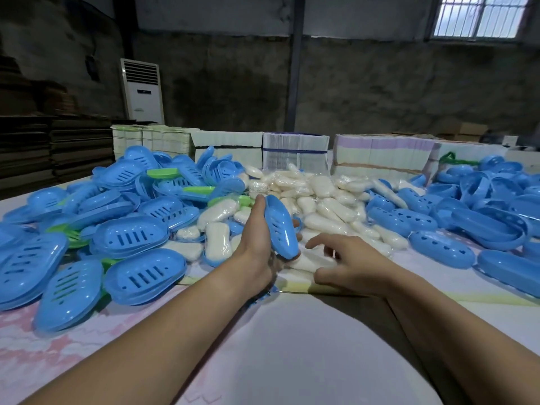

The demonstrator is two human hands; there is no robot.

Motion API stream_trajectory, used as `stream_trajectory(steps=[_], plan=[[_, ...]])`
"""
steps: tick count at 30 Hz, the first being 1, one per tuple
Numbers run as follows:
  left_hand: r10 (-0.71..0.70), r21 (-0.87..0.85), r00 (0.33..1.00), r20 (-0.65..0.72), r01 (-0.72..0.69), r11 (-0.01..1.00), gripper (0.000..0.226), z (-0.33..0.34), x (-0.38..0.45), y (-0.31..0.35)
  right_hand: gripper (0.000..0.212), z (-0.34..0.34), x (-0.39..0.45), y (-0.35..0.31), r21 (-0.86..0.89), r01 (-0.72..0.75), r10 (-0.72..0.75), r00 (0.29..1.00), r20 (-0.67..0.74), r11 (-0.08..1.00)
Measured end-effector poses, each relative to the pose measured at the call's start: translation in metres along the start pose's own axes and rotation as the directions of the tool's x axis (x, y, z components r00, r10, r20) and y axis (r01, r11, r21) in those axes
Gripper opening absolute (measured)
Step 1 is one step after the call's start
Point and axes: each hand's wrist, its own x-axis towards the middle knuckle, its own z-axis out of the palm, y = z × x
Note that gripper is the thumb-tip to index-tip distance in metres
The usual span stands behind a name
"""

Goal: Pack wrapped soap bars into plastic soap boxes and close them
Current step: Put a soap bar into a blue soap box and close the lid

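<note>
My left hand (253, 241) grips a blue slotted soap box half (281, 226), held on edge above the table's middle. Just to its right, my right hand (349, 263) hovers low with loosely curled fingers over a wrapped white soap bar (311, 263); whether it touches the bar I cannot tell. A heap of wrapped white soap bars (321, 200) lies behind both hands. Blue slotted box halves (137, 238) pile up on the left. Blue box halves with small holes (441, 248) lie on the right.
A few green box parts (162, 172) sit among the left pile. Stacks of flat printed cartons (295, 150) line the table's far edge. A white standing air conditioner (142, 90) is by the back wall. The patterned table cover (277, 346) stretches in front of me.
</note>
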Motion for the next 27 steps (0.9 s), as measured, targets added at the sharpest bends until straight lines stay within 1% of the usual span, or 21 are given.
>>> stream_trajectory(steps=[2, 4, 7, 9, 11, 14, 16, 18, 21, 22, 23, 25, 26, 27], plan=[[0.067, 0.059, 0.997, -0.033, -0.065, 0.996, 0.048, 0.002, -0.001, 0.0, 0.029, -0.003, -0.001, 0.001, 0.206, -0.075, 0.085, 0.996, -0.04, 0.976], [0.088, 0.114, 0.995, -0.038, -0.083, 0.99, 0.046, 0.002, -0.001, 0.0, 0.017, -0.007, -0.001, 0.002, 0.393, -0.119, 0.165, 0.982, -0.086, 0.912], [0.12, 0.23, 0.991, -0.059, -0.104, 0.968, 0.056, 0.003, -0.002, -0.002, 0.016, -0.013, -0.002, -0.001, 0.614, -0.125, 0.267, 0.953, -0.145, 0.779], [0.16, 0.306, 0.985, -0.062, -0.134, 0.943, 0.056, 0.005, -0.004, -0.005, 0.018, -0.015, -0.004, -0.005, 0.727, -0.076, 0.296, 0.938, -0.179, 0.683], [0.178, 0.31, 0.983, -0.041, -0.156, 0.938, 0.053, 0.007, -0.006, -0.008, 0.019, -0.018, -0.005, -0.011, 0.804, -0.009, 0.319, 0.921, -0.226, 0.594], [0.133, 0.232, 0.99, 0.036, -0.138, 0.963, 0.036, 0.013, -0.013, -0.011, 0.022, -0.016, -0.008, -0.02, 0.854, 0.06, 0.332, 0.905, -0.265, 0.516], [0.09, 0.16, 0.994, 0.055, -0.097, 0.982, 0.026, 0.016, -0.017, -0.014, 0.025, -0.01, -0.009, -0.025, 0.858, 0.067, 0.351, 0.894, -0.278, 0.509], [0.032, 0.057, 0.997, 0.074, -0.036, 0.998, 0.026, 0.019, -0.02, -0.018, 0.026, -0.006, -0.011, -0.032, 0.866, 0.056, 0.377, 0.885, -0.274, 0.496], [-0.032, -0.097, 0.995, 0.099, 0.041, 0.994, 0.022, 0.021, -0.019, -0.025, 0.024, -0.004, -0.014, -0.039, 0.88, 0.053, 0.367, 0.896, -0.251, 0.471], [-0.046, -0.143, 0.993, 0.111, 0.062, 0.988, 0.023, 0.021, -0.018, -0.027, 0.022, -0.003, -0.014, -0.04, 0.871, 0.053, 0.355, 0.899, -0.254, 0.488], [-0.057, -0.183, 0.99, 0.129, 0.081, 0.98, 0.03, 0.021, -0.016, -0.028, 0.02, -0.003, -0.015, -0.041, 0.857, 0.053, 0.339, 0.904, -0.259, 0.513], [-0.08, -0.243, 0.986, 0.143, 0.113, 0.964, 0.048, 0.02, -0.013, -0.027, 0.012, -0.003, -0.016, -0.044, 0.835, 0.05, 0.295, 0.922, -0.249, 0.549], [-0.089, -0.263, 0.986, 0.142, 0.124, 0.957, 0.054, 0.019, -0.012, -0.026, 0.01, -0.003, -0.016, -0.045, 0.82, 0.039, 0.266, 0.936, -0.229, 0.571], [-0.096, -0.278, 0.986, 0.134, 0.13, 0.952, 0.056, 0.018, -0.012, -0.024, 0.018, -0.003, -0.016, -0.044, 0.797, 0.021, 0.235, 0.951, -0.203, 0.604]])
